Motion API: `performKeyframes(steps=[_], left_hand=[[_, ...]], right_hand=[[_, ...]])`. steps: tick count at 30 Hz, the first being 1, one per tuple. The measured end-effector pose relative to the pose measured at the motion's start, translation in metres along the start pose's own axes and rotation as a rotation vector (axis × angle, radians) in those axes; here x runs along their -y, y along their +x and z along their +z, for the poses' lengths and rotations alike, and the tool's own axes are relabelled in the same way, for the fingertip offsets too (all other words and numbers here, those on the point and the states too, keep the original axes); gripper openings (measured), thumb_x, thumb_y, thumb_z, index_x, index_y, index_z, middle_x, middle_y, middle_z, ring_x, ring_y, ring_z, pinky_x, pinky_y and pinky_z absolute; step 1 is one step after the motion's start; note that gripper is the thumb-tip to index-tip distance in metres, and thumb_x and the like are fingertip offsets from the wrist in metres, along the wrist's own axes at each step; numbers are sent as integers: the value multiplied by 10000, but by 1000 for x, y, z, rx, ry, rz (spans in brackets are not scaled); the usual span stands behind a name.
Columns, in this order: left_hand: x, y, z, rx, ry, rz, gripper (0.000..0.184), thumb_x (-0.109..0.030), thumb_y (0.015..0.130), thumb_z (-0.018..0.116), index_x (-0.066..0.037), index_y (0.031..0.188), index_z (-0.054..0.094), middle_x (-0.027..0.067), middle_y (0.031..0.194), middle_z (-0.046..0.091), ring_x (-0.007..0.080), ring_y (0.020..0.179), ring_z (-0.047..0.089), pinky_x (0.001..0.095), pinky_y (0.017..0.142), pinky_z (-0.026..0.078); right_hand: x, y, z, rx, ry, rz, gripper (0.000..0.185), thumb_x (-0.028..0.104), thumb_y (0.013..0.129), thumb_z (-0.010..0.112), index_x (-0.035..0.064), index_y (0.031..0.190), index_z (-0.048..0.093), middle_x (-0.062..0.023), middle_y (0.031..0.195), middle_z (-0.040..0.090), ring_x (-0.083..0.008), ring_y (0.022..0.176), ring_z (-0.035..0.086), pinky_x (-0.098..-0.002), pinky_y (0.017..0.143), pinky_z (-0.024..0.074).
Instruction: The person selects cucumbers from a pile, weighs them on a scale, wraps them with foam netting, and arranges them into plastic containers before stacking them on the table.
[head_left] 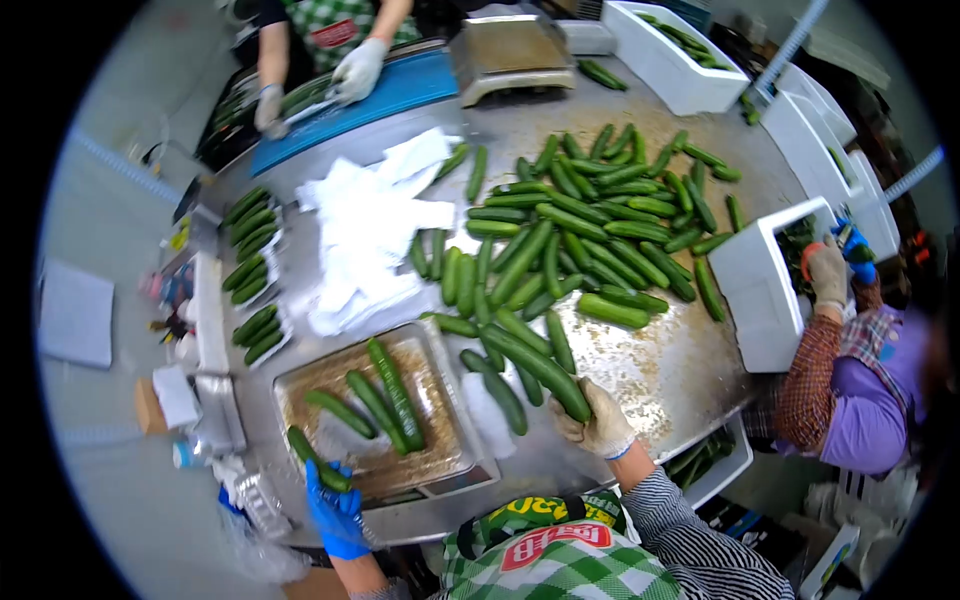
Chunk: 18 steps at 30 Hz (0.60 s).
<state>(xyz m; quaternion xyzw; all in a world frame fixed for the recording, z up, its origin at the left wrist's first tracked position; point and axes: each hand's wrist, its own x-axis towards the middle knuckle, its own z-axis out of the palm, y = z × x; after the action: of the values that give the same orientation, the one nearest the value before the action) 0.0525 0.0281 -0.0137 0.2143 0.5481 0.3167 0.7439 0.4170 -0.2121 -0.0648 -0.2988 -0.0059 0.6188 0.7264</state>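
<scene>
My left hand (pixel 337 512), in a blue glove, is closed on a cucumber (pixel 316 458) at the left front corner of a metal weighing pan (pixel 322 372). Three cucumbers (pixel 382 395) lie in that pan, with a pale wrapper beneath some of them. My right hand (pixel 604 426), in a white glove, grips the near end of a long cucumber (pixel 532 366). This one points away toward a large heap of cucumbers (pixel 590 220) on the steel table. A few loose cucumbers (pixel 493 390) lie beside it, near a white piece (pixel 487 410) at the pan's right.
White sheets (pixel 370 235) and packed cucumber trays (pixel 258 335) are at left. A co-worker's gloved hand (pixel 358 72) works over a blue board (pixel 400 85), near another scale (pixel 512 55). At right, another person's gloved hand (pixel 826 272) reaches into a white foam box (pixel 755 290).
</scene>
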Motion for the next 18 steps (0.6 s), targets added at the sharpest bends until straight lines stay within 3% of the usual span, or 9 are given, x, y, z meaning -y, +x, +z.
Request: performKeyframes(steps=[2,3,4,6,7,8,10,14,18], left_hand=[[5,-3,-5,-89,-35,26,433,-492,985,541,-80,935,665,109,748,691,105,321,371,238,311,250],[5,-10,-3,-132,-36,36,441,-488,989,533,-70,947,666,115,759,692,103,321,375,237,311,265],[4,-16,-5,-148,-63,46,448,-485,996,522,-62,956,665,131,775,695,106,319,371,241,310,267],[2,-23,-24,-42,-125,52,446,-482,1000,516,-66,952,667,144,773,696,109,316,366,238,311,268],[2,-27,-34,-46,-139,66,440,-494,985,540,-74,941,665,137,765,693,117,336,406,240,312,285],[2,-30,-43,-46,-151,76,436,-505,970,564,-82,931,662,130,757,691,126,356,446,243,312,303],[4,-37,-60,-37,-170,100,426,-504,956,594,-84,922,655,119,748,685,136,388,494,241,320,326],[11,-50,-87,-130,-190,170,373,-428,962,621,-56,934,638,103,767,676,154,489,557,244,404,409],[25,-54,-66,-124,-265,329,288,-318,968,638,-31,949,628,93,811,672,191,681,638,296,587,518]], right_hand=[[-21,23,15,122,109,65,544,536,1014,443,51,1250,513,-43,819,540,-64,502,371,-224,440,299],[-26,33,39,103,52,62,523,518,1018,443,54,1250,511,-36,803,531,-54,459,322,-218,411,266],[-29,41,60,106,8,73,487,447,1026,464,30,1273,515,-51,842,568,-73,485,409,-219,442,335],[-37,48,106,-57,-842,-127,453,338,1012,517,-10,1301,506,-95,921,629,-126,592,561,-273,515,449],[-55,68,117,18,-1347,-714,487,278,960,604,-12,1337,493,-149,1010,663,-236,772,671,-363,642,529],[-64,66,125,-55,-1729,-721,493,244,900,662,19,1315,519,-189,1032,658,-318,878,679,-436,711,545],[-75,65,145,18,-2003,-521,494,202,870,690,42,1312,540,-192,1122,631,-367,928,657,-408,766,554],[-81,44,157,-171,-1788,-565,293,185,893,641,22,1136,651,-203,1010,668,-349,904,678,-419,735,565],[-76,33,143,-292,-1414,-455,253,166,934,614,-5,1107,684,-166,993,682,-232,905,677,-317,802,534]])
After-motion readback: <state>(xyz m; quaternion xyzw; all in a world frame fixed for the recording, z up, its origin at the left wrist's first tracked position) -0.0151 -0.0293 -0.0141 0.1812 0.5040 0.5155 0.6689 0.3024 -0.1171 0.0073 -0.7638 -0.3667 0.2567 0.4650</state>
